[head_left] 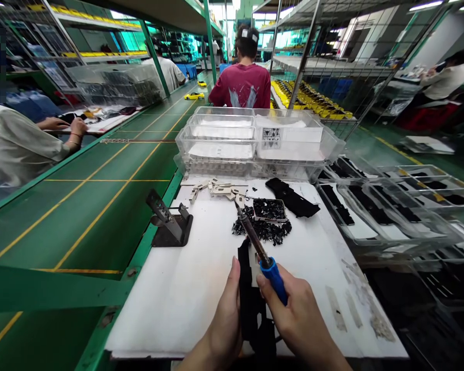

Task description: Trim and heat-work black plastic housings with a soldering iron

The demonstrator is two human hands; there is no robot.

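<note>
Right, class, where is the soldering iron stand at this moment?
In the head view, the stand sits at the left edge of the white board, left of the black scrap pile and soldering iron.

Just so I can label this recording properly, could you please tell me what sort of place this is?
This looks like a factory assembly line. A green conveyor belt runs alongside, the right hand holds a soldering iron, and stacked clear plastic trays stand ahead, with other workers along the line.
</note>
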